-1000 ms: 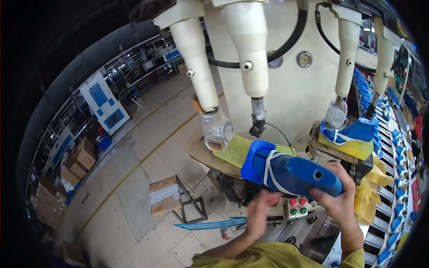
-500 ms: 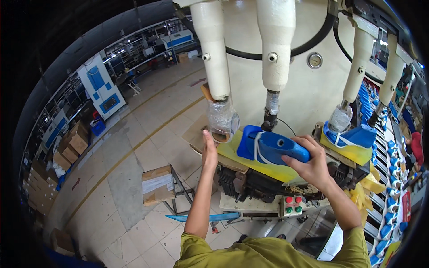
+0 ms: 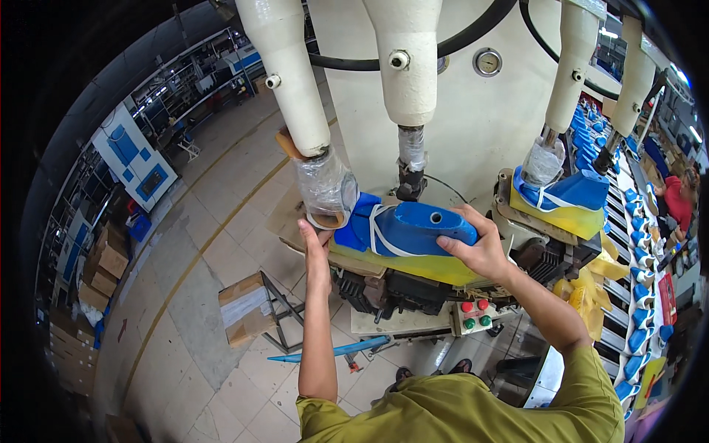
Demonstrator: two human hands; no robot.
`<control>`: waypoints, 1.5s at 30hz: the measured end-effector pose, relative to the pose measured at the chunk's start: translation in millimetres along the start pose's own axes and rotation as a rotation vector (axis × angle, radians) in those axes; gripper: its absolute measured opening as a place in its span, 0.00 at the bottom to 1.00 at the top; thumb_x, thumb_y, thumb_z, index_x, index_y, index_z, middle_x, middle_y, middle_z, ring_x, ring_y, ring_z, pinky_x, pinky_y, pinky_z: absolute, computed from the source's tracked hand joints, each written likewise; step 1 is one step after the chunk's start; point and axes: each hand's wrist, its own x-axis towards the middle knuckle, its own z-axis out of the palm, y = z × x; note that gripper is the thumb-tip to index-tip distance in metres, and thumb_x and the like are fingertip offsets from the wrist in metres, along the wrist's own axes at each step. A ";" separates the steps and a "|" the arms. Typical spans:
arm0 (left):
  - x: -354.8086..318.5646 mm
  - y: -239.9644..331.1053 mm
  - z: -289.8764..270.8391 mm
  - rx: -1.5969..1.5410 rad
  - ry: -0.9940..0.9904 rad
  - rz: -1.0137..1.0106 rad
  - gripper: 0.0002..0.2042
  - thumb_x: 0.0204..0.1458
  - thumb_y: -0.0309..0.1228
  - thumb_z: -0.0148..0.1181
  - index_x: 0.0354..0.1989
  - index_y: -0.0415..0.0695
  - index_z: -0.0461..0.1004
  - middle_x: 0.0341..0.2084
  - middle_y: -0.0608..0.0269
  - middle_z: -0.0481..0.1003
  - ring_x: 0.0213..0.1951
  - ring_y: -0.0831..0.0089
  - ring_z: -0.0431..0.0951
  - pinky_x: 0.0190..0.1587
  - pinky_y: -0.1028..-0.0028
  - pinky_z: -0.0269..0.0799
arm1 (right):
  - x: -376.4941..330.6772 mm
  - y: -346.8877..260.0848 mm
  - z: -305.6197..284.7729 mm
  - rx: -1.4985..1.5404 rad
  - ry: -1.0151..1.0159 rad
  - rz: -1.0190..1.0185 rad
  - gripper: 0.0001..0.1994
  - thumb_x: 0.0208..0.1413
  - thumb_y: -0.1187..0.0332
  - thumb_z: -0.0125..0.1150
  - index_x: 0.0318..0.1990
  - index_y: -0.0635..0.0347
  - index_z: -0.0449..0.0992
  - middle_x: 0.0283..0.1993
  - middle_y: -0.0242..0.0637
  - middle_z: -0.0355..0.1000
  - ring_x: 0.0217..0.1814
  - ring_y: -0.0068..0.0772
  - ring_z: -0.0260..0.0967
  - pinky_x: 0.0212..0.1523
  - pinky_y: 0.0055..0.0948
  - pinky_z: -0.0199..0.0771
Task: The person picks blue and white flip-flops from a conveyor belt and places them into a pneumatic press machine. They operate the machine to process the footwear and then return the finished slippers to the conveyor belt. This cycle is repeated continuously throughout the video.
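Overhead, cream press columns [image 3: 292, 74] coming down, the left one ending in a plastic-wrapped head [image 3: 325, 188], the middle one in a dark ram [image 3: 410, 181] right above the blue last [image 3: 410, 225], crowding it from the top. Round gauge [image 3: 487, 62] on the cream machine wall behind. To the right, a second station [image 3: 565, 199] with another blue last on a yellow pad under its own wrapped head. Below the front edge of the bed, a panel with red and green buttons [image 3: 473, 314]. Further right, a rack of blue lasts [image 3: 639, 295] running back, another person in red [image 3: 676, 199] beside it.

Pale tiled floor with a yellow line, a cardboard box on a metal stand [image 3: 247, 306] at left, a blue strip [image 3: 332, 348] lying on the tiles, stacked cartons and blue cabinets far left in a wide factory hall.

Last: glossy blue, foot-shaped, a hole on top, white straps round the middle, lying on the yellow pad [image 3: 413, 266] at the middle of the bed. Right hand [image 3: 480, 247] curled over its heel end, gripping. Left hand [image 3: 316, 240] open, fingers up against the rim of the wrapped head, just beside the toe, holding nothing
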 end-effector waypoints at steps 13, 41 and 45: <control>11.1 -19.1 -1.5 -0.051 0.055 0.012 0.49 0.57 0.72 0.31 0.70 0.34 0.52 0.64 0.43 0.63 0.66 0.58 0.62 0.69 0.63 0.50 | 0.1 -2.4 7.0 0.042 0.021 0.045 0.20 0.52 0.67 0.70 0.51 0.67 0.76 0.45 0.39 0.74 0.45 0.29 0.73 0.48 0.28 0.73; 4.9 -26.6 25.5 -0.156 0.279 0.169 0.40 0.64 0.61 0.36 0.69 0.33 0.53 0.65 0.46 0.61 0.66 0.60 0.62 0.68 0.66 0.52 | -42.6 56.6 32.5 0.375 0.665 0.253 0.36 0.68 0.41 0.32 0.72 0.61 0.53 0.73 0.47 0.54 0.76 0.42 0.48 0.74 0.40 0.44; 18.9 -23.8 24.9 -0.279 0.200 0.162 0.42 0.63 0.63 0.36 0.73 0.38 0.46 0.70 0.47 0.54 0.71 0.61 0.53 0.71 0.64 0.45 | -37.8 42.9 43.8 0.613 0.727 0.290 0.34 0.69 0.44 0.32 0.71 0.64 0.54 0.72 0.49 0.54 0.74 0.40 0.50 0.73 0.36 0.46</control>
